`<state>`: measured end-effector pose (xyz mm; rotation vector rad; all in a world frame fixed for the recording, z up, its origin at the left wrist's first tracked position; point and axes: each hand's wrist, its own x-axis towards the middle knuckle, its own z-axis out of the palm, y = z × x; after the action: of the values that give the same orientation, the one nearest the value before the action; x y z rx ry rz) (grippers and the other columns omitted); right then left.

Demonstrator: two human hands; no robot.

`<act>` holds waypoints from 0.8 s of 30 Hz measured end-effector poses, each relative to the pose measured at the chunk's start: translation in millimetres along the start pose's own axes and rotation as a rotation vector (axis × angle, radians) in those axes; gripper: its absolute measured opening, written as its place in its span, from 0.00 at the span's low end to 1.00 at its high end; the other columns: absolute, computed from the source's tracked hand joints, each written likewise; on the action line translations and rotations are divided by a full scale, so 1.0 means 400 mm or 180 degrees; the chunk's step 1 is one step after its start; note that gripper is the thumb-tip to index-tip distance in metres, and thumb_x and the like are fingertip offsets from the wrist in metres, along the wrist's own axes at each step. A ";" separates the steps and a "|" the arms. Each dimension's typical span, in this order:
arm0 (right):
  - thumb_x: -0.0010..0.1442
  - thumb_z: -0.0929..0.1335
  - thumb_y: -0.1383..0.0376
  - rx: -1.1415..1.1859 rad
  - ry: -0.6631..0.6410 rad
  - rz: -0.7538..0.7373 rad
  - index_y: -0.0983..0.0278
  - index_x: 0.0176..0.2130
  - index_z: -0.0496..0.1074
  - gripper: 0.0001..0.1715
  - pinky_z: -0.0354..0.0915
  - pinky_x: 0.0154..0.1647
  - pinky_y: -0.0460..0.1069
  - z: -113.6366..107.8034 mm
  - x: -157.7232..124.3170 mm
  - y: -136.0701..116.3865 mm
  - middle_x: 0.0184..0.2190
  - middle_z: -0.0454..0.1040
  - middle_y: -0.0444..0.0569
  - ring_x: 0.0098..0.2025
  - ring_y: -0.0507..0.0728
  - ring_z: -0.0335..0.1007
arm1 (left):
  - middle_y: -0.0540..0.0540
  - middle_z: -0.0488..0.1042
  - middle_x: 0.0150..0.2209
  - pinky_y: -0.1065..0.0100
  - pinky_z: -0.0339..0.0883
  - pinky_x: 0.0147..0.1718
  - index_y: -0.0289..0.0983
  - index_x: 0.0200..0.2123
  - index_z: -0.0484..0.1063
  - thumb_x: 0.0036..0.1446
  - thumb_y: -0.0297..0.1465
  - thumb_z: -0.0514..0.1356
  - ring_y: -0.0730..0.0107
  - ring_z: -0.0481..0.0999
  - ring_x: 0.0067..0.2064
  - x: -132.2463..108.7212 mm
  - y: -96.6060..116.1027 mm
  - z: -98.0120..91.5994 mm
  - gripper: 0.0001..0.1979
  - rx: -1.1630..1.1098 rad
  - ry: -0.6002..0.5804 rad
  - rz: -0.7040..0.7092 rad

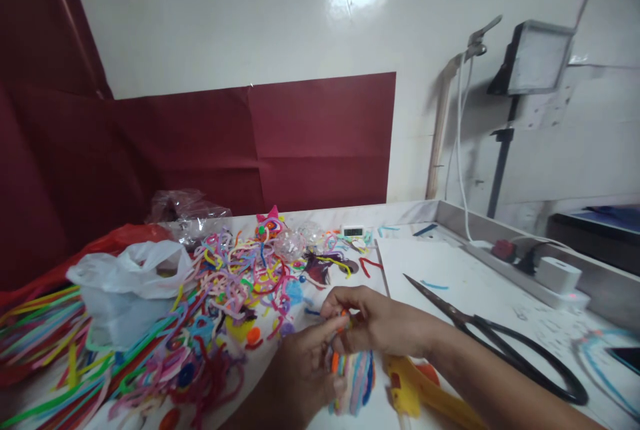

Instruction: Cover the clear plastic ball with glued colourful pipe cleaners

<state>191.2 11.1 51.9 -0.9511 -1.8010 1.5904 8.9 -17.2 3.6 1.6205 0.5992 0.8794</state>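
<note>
My left hand (313, 367) is closed round the edge of a small craft piece covered in striped pipe cleaners (356, 380), in white, pink, blue and orange. Above it, my right hand (373, 317) pinches an orange pipe cleaner (335, 362) at the piece's upper edge. The fingertips of both hands nearly meet there, and part of the piece is hidden behind them. Beneath my right forearm lies a yellow glue gun (407, 387). A large pair of black scissors (470, 323) rests to the right, its blades pointing away.
Tangled pipe cleaner scraps (225, 283) cover the left of the table, with long bundled strips (45, 337) beside a white plastic bag (133, 290). A small digital clock (353, 232) stands at the back. On the right are a power strip (520, 277) with a white charger (557, 275) and a lamp (540, 60).
</note>
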 end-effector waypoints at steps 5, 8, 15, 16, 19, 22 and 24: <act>0.38 0.70 0.75 -0.0105 0.0050 -0.0029 0.64 0.33 0.68 0.18 0.58 0.26 0.43 0.005 0.000 -0.009 0.23 0.70 0.37 0.25 0.48 0.62 | 0.40 0.75 0.48 0.60 0.66 0.48 0.41 0.58 0.65 0.50 0.32 0.67 0.58 0.76 0.45 0.003 -0.013 -0.001 0.31 -0.0141 0.0042 0.0083; 0.37 0.70 0.75 -0.0052 0.0042 0.0017 0.64 0.31 0.68 0.17 0.58 0.26 0.43 0.005 0.001 -0.011 0.24 0.70 0.38 0.26 0.49 0.63 | 0.41 0.76 0.45 0.62 0.67 0.46 0.40 0.55 0.68 0.48 0.33 0.69 0.58 0.76 0.44 0.005 -0.022 -0.003 0.30 -0.0275 0.0137 0.0122; 0.36 0.69 0.74 0.0051 0.0043 -0.0016 0.65 0.32 0.69 0.18 0.58 0.30 0.44 0.002 -0.001 -0.013 0.28 0.70 0.39 0.29 0.49 0.64 | 0.43 0.77 0.44 0.65 0.66 0.47 0.41 0.51 0.72 0.47 0.29 0.69 0.59 0.75 0.48 0.005 0.005 -0.001 0.25 -0.0520 0.0193 -0.0049; 0.36 0.69 0.74 0.0026 0.0037 -0.0008 0.65 0.32 0.69 0.17 0.58 0.30 0.44 0.001 -0.001 -0.012 0.28 0.69 0.39 0.29 0.49 0.63 | 0.43 0.78 0.44 0.64 0.66 0.46 0.41 0.50 0.73 0.47 0.28 0.69 0.59 0.75 0.48 0.005 0.006 -0.001 0.24 -0.0552 0.0213 -0.0055; 0.38 0.69 0.73 -0.0083 -0.0012 0.0054 0.65 0.31 0.69 0.15 0.56 0.29 0.44 -0.005 -0.002 -0.006 0.25 0.68 0.38 0.27 0.48 0.61 | 0.45 0.79 0.39 0.68 0.68 0.40 0.40 0.48 0.75 0.45 0.29 0.71 0.64 0.77 0.41 0.008 -0.004 -0.006 0.24 -0.0632 0.0340 0.0041; 0.39 0.70 0.73 -0.0151 -0.0049 0.0077 0.65 0.28 0.68 0.12 0.52 0.26 0.43 -0.012 -0.003 0.004 0.22 0.65 0.36 0.24 0.47 0.58 | 0.48 0.78 0.33 0.71 0.67 0.36 0.39 0.46 0.76 0.41 0.28 0.73 0.69 0.76 0.36 0.013 -0.019 -0.013 0.25 -0.0685 0.0476 -0.0007; 0.40 0.71 0.72 -0.0138 -0.0031 0.0015 0.64 0.28 0.66 0.12 0.52 0.26 0.44 -0.016 -0.004 0.010 0.22 0.64 0.36 0.25 0.48 0.57 | 0.48 0.78 0.32 0.71 0.67 0.36 0.38 0.46 0.76 0.39 0.28 0.73 0.69 0.76 0.35 0.016 -0.021 -0.017 0.27 -0.0697 0.0523 -0.0063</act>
<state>197.7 13.9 49.1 -0.9694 -1.8479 1.5672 7.7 -6.3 -2.5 1.3524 0.6090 1.0333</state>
